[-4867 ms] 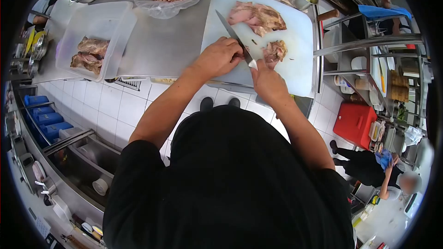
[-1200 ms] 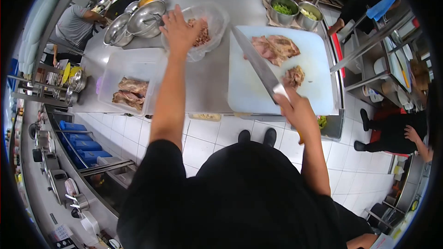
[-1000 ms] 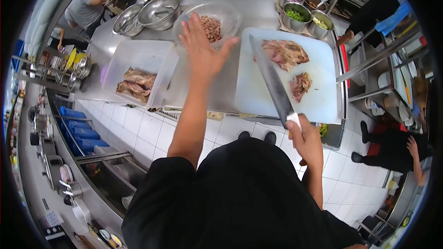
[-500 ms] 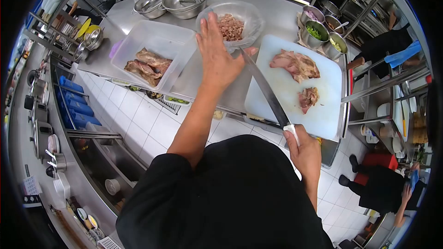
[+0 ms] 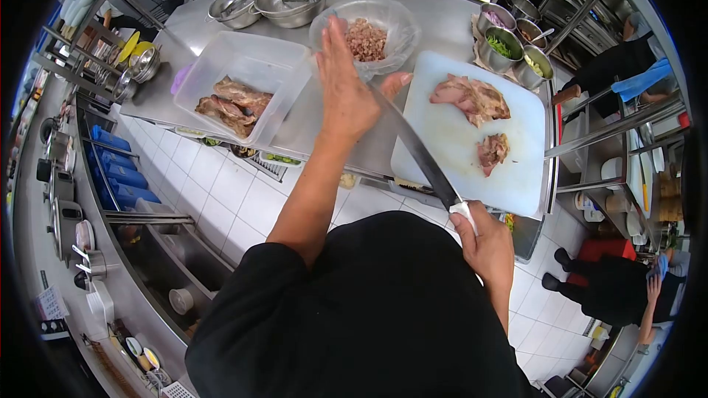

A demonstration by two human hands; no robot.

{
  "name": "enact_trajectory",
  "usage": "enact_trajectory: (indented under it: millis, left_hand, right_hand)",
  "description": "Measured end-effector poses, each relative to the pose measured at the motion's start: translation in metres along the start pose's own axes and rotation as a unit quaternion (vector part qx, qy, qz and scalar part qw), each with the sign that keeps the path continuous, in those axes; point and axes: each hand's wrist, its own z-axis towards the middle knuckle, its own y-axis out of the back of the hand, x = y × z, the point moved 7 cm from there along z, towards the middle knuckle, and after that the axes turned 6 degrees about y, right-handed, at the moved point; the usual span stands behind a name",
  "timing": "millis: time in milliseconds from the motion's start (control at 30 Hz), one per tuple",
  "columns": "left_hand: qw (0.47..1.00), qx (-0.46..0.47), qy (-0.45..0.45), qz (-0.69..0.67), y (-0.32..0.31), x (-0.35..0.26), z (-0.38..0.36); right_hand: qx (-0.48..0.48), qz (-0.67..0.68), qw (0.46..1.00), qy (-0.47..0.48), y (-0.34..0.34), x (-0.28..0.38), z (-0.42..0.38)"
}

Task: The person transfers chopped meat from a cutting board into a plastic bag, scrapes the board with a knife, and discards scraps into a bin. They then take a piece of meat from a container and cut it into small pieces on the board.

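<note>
My right hand is wrapped round the white handle of a long knife. The blade points up and left over the near left edge of the white cutting board, and its tip reaches my left hand. That hand is raised with fingers stretched out and thumb apart, in front of a clear-lined bowl of diced meat. On the board lie a large piece of meat and a smaller one. A translucent tub on the left holds meat pieces.
Steel bowls stand at the back left. Small steel pots with cut vegetables are beyond the board's right corner. A metal rail runs at the right. A person in dark clothes is at the lower right; other people are partly visible farther back.
My left hand has turned slightly, its thumb now more visible. The knife has shifted only a little. At the lower right, the other person's arm has moved slightly.
</note>
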Motion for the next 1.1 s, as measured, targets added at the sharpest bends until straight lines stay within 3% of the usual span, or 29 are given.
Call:
enact_trajectory:
  millis: [600,800,900,1000,1100]
  left_hand:
    - [0.975,0.112,0.078,-0.174,-0.016,0.038,-0.016]
    - [0.942,0.122,0.111,-0.291,-0.014,0.039,-0.019]
    - [0.963,0.183,0.118,-0.158,-0.001,0.037,-0.023]
    - [0.933,0.333,0.137,0.009,-0.006,0.057,-0.045]
    - [0.920,0.333,-0.021,0.207,-0.023,0.088,-0.081]
  right_hand:
    - [-0.013,-0.012,1.000,0.022,-0.009,-0.009,0.006]
    - [0.009,0.004,1.000,0.007,-0.018,-0.016,0.009]
    - [-0.009,-0.004,1.000,-0.014,-0.012,-0.025,0.008]
    - [-0.032,0.021,0.998,-0.056,-0.002,-0.040,0.003]
    - [-0.061,0.012,0.993,-0.097,0.012,-0.065,-0.003]
